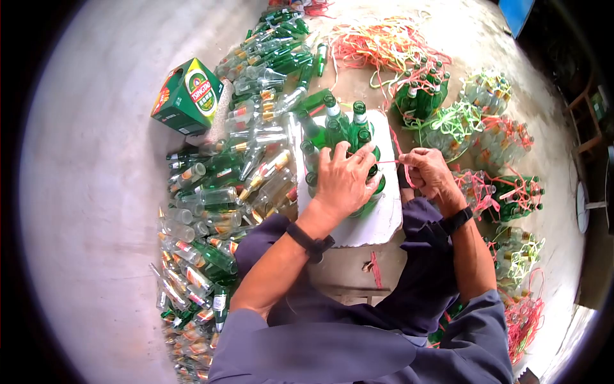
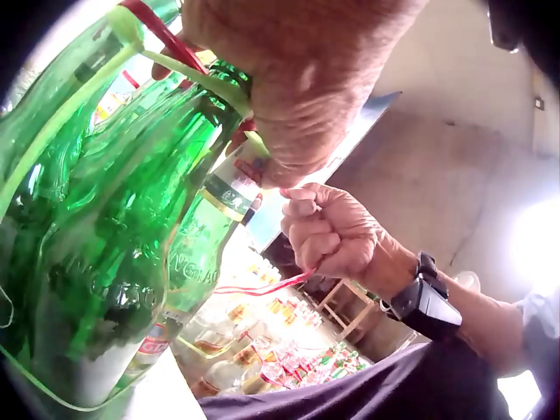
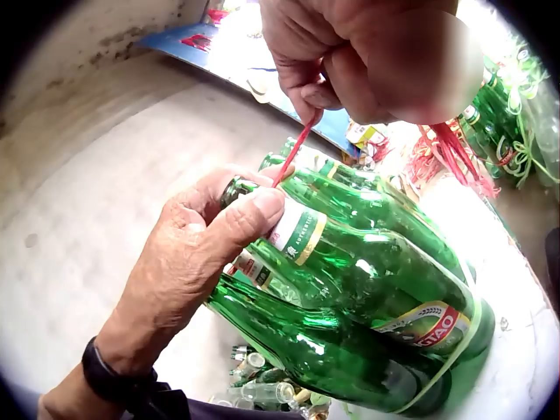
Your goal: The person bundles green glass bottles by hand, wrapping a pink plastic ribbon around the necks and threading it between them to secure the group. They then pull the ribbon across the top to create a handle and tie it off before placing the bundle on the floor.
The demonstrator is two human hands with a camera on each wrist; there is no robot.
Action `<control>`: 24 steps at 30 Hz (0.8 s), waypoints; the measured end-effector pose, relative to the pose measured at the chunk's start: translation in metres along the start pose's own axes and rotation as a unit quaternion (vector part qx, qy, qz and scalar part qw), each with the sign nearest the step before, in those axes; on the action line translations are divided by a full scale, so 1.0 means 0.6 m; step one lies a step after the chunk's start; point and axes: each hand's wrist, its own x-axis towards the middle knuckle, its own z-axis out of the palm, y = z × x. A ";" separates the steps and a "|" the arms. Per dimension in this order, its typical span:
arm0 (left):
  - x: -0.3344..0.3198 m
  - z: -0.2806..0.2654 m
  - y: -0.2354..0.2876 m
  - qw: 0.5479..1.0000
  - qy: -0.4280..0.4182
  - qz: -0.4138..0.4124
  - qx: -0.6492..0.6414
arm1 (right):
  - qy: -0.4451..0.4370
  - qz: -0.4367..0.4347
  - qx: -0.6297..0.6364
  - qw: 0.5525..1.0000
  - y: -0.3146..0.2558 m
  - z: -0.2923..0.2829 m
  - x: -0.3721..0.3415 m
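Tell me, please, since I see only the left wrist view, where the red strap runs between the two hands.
Observer: In the right wrist view, the red strap runs straight from the right hand down beside the thumb of the left hand, at the neck of a green bottle.
Operator: Thank you; does any scrap lie near the person's feet?
Observer: Yes, the head view shows a short reddish scrap on the floor between the legs.

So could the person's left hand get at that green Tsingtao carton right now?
Probably not without leaning: the left hand holds a green bottle by the neck, and loose bottles lie between that hand and the carton.
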 end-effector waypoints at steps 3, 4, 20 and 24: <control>-0.004 -0.002 -0.002 1.000 0.004 -0.002 -0.004 | 0.033 -0.016 -0.077 0.996 -0.012 0.011 -0.019; -0.006 0.000 -0.002 1.000 0.011 -0.005 -0.011 | 0.029 -0.029 -0.076 0.996 -0.005 0.008 -0.016; -0.011 0.005 -0.009 0.996 0.030 -0.034 -0.082 | 0.068 -0.200 -0.422 0.882 -0.008 0.011 -0.022; -0.014 0.009 -0.011 0.990 0.039 -0.043 -0.132 | 0.085 -0.205 -0.452 0.864 -0.011 0.023 -0.026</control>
